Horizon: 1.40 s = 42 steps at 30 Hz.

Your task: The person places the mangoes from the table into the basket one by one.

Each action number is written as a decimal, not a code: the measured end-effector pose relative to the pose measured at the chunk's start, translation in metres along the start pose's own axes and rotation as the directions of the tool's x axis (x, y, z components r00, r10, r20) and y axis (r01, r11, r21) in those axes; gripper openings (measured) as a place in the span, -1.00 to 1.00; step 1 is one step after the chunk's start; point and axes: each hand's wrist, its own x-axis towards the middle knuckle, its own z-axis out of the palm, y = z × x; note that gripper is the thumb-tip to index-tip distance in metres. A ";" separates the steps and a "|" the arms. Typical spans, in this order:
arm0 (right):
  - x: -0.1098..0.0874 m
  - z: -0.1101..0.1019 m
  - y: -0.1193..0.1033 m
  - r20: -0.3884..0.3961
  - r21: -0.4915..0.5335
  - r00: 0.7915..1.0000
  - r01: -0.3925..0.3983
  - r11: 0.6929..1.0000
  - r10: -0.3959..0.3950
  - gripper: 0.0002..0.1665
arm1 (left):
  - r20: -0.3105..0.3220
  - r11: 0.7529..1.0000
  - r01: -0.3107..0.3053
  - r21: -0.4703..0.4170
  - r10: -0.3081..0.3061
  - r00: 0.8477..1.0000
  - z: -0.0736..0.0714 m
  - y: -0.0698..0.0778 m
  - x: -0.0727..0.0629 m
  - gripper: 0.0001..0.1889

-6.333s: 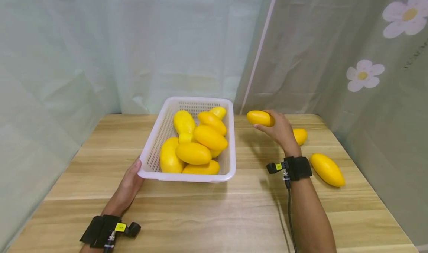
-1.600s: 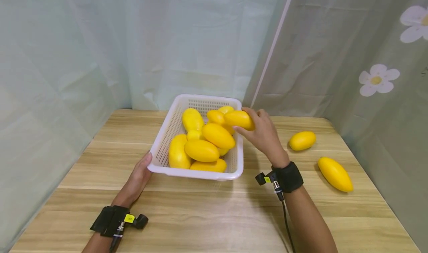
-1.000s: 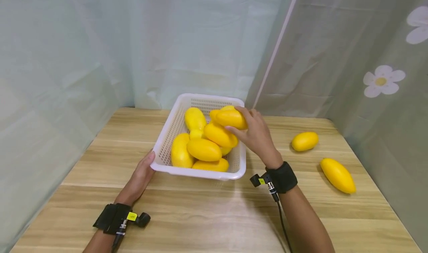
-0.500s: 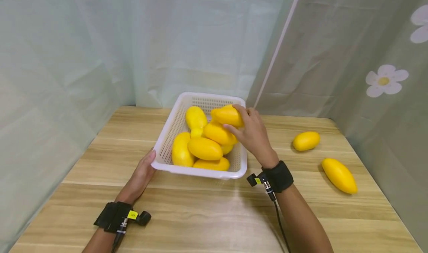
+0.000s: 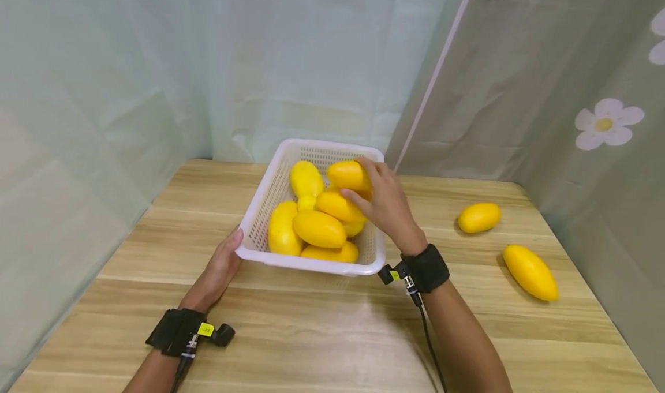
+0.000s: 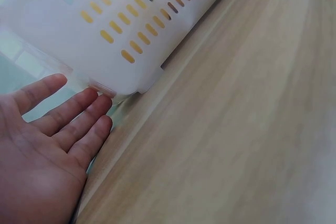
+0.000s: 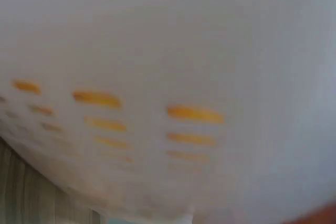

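Observation:
A white perforated plastic basket [image 5: 312, 261] holds several yellow mangoes, heaped mostly toward its right side. My right hand [image 5: 387, 205] reaches in over the basket's right rim and grips a mango [image 5: 346, 175] between thumb and fingers, at the top of the heap near the back right. Another mango [image 5: 339, 206] lies just below the thumb. My left hand [image 5: 220, 266] is at the basket's front left corner; in the left wrist view its fingers [image 6: 97, 129] are extended, tips right at the wall. The right wrist view is filled by the basket's slotted wall [image 7: 210, 51], blurred.
Two loose mangoes lie on the wooden table [image 5: 312, 335] to the right: one mango [image 5: 479, 217] farther back, one mango [image 5: 530, 272] nearer the right edge. Curtains [image 5: 312, 64] stand behind and at both sides. A cable [image 5: 431, 347] trails from the right wrist strap.
My right hand has carried its mango leftward from beside the basket, over the right rim and onto the heap inside. My left hand has stayed at the basket's corner.

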 end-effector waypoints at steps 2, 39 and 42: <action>0.001 0.003 -0.004 0.019 0.015 1.000 -0.006 1.000 0.005 -0.21 | 0.000 1.000 0.001 0.000 -0.001 1.000 0.001 0.001 0.000 -0.49; -0.011 0.037 -0.025 0.251 -0.149 0.943 0.262 0.953 -0.220 -0.19 | 0.003 0.995 -0.020 -0.093 0.020 1.000 0.005 -0.001 0.009 -0.46; -0.011 0.035 -0.028 0.246 -0.155 0.942 0.269 0.951 -0.226 -0.23 | 0.012 0.994 -0.026 -0.107 0.027 1.000 0.005 0.003 0.007 -0.46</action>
